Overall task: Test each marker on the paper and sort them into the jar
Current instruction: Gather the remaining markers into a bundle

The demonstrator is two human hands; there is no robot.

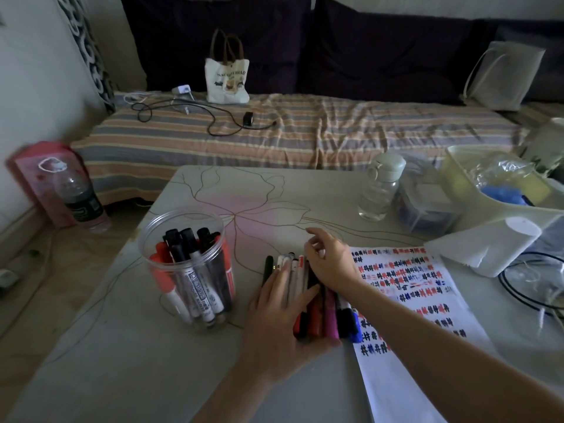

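Observation:
A clear plastic jar (171, 239) stands left of centre on the table and holds several red and black markers. A row of loose markers (328, 319) lies side by side between the jar and a white paper (406, 300) covered in red, black and blue test marks. My left hand (277, 309) rests flat on the left part of the row with straight fingers. My right hand (331, 261) hovers over the far ends of the markers, its fingers loosely curled; I cannot see anything held in it.
A pale table (122, 346) with a flower line drawing carries everything. At the back right stand a small clear bottle (380, 190), a plastic box (424, 209), a yellow bin (518, 206), a white tissue roll (488, 242) and black cables (525, 288). A striped sofa lies behind.

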